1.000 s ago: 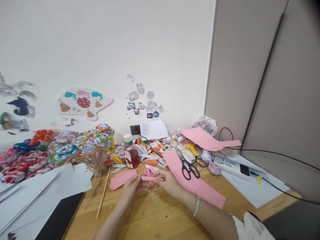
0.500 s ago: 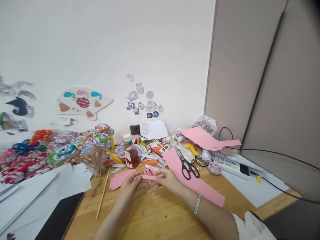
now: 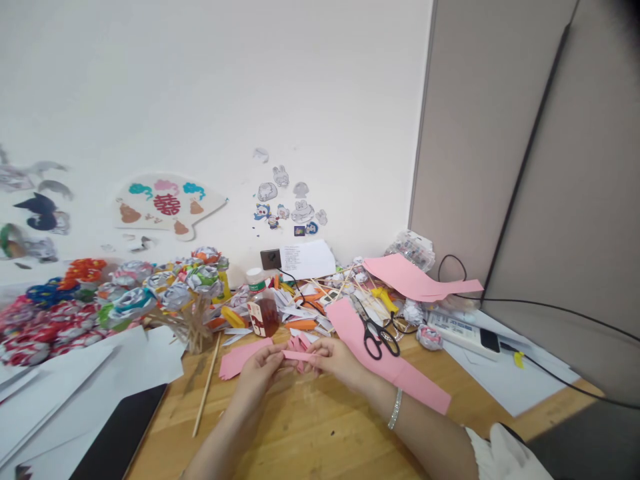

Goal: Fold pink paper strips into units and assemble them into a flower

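Note:
My left hand (image 3: 260,370) and my right hand (image 3: 336,360) meet above the wooden table (image 3: 300,433), each pinching one end of a narrow pink paper strip (image 3: 299,355). Just behind the strip lies a small heap of folded pink pieces (image 3: 300,343). A flat pink sheet (image 3: 239,358) sits to the left of my left hand, and a long pink sheet (image 3: 395,370) runs off to the right past my right wrist, which wears a silver bracelet (image 3: 395,409).
Black scissors (image 3: 376,333) lie on the long pink sheet. A small bottle with red liquid (image 3: 263,313), paper flowers on sticks (image 3: 165,293), a wooden stick (image 3: 207,385), white paper sheets (image 3: 85,387), a dark tablet (image 3: 120,440) and cables (image 3: 550,373) crowd the table.
Both hands have drawn slightly closer together on the pink strip and shifted a little to the left; nothing else has moved.

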`<state>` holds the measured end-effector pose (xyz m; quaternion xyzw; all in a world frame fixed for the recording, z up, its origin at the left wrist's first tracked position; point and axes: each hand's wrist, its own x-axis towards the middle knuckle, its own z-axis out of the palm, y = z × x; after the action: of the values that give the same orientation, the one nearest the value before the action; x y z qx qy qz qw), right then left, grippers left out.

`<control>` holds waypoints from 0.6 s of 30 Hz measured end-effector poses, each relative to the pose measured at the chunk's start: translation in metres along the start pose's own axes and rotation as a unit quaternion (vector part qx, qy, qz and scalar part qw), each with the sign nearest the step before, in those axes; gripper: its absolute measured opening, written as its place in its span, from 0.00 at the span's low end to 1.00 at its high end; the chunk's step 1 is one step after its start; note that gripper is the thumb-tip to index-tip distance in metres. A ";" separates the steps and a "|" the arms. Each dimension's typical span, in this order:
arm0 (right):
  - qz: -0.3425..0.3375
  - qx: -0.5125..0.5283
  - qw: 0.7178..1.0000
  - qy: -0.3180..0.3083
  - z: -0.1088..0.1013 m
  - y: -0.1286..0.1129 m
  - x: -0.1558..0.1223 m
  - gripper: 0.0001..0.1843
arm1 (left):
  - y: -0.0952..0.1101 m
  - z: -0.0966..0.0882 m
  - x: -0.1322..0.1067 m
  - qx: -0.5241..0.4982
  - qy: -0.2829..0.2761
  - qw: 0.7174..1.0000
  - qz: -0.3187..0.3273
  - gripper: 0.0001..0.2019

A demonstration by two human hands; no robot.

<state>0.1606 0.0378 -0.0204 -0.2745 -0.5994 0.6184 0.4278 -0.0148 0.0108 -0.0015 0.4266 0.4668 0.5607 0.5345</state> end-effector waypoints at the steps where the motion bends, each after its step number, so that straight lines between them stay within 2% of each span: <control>1: -0.003 -0.006 1.000 -0.004 0.000 0.000 0.000 0.18 | 0.000 0.000 0.000 -0.002 -0.002 1.000 -0.004 0.09; 8: -0.013 -0.029 0.999 -0.025 0.000 0.003 0.000 0.19 | 0.000 -0.001 -0.003 -0.043 0.004 0.999 -0.012 0.11; 14: -0.014 -0.032 0.999 -0.016 0.000 0.002 0.000 0.18 | 0.001 0.000 -0.004 -0.052 0.000 0.999 -0.007 0.09; 18: -0.018 -0.053 0.998 -0.003 0.000 0.002 0.000 0.17 | 0.003 0.002 -0.004 -0.066 0.014 0.997 -0.038 0.07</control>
<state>0.1599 0.0381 -0.0227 -0.2840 -0.6374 0.5785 0.4223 -0.0134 0.0068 0.0017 0.3645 0.4525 0.5755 0.5755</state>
